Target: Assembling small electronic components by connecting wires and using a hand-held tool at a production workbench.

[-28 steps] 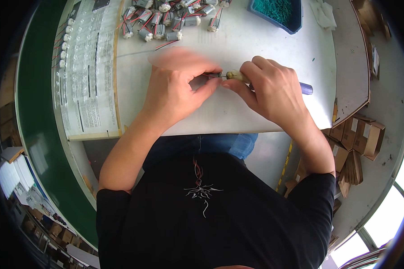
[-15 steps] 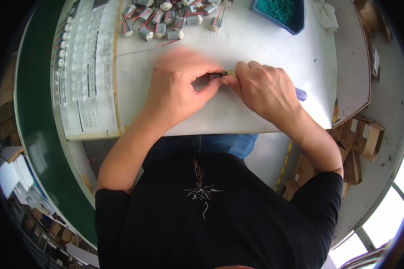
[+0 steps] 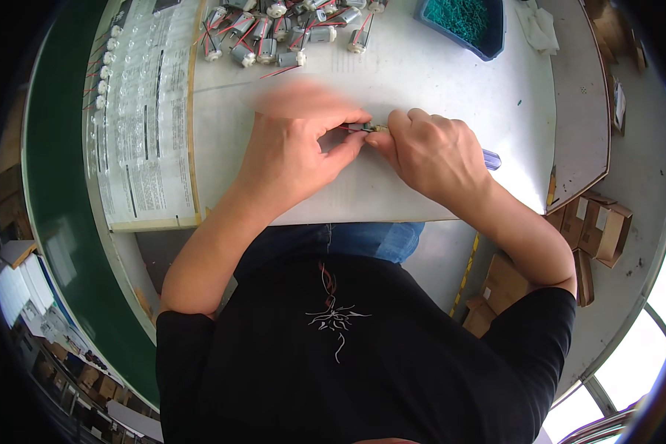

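My left hand (image 3: pixel 292 144) is closed, its thumb and forefinger pinching a small grey motor (image 3: pixel 358 127) with a red wire. Most of the motor is hidden by the fingers, and the far part of this hand is blurred. Facing it, my right hand (image 3: pixel 438 148) is wrapped round a screwdriver-like tool with a purple handle (image 3: pixel 491 159), whose end sticks out past the wrist side. At the right fingertips a small yellowish piece (image 3: pixel 378 129) meets the motor's end; what it is exactly is too small to tell.
Loose grey motors (image 3: pixel 266 50) with red wires are heaped at the far side of the table. A blue bin (image 3: pixel 488 52) of green small parts stands far right, beside a white cloth (image 3: pixel 538 29). Along the left lies a printed sheet (image 3: pixel 144 148) with several white-capped motors (image 3: pixel 108 58) at its edge.
My right hand has shifted slightly nearer and left, and the purple handle has moved with it. More of the grey motor shows between the fingertips. The left hand has barely moved.
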`<action>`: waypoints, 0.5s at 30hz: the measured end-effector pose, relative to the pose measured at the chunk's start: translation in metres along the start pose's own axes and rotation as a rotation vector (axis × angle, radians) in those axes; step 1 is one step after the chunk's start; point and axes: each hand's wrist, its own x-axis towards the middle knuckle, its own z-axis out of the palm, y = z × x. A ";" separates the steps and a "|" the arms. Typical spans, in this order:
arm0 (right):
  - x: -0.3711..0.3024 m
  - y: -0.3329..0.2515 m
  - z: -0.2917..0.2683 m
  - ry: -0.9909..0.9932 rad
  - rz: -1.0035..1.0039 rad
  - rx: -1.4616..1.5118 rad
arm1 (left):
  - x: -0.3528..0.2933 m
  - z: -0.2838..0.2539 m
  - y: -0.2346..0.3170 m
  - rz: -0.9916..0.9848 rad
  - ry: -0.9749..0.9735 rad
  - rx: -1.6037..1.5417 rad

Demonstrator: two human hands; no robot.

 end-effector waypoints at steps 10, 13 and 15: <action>0.008 0.010 -0.016 0.026 0.013 0.276 | -0.013 -0.037 0.016 0.056 0.048 0.074; -0.006 0.009 -0.017 0.018 0.066 0.319 | -0.009 -0.099 0.001 0.077 0.088 0.141; -0.005 0.008 -0.015 0.037 0.069 0.303 | -0.009 -0.161 -0.034 -0.052 0.176 0.321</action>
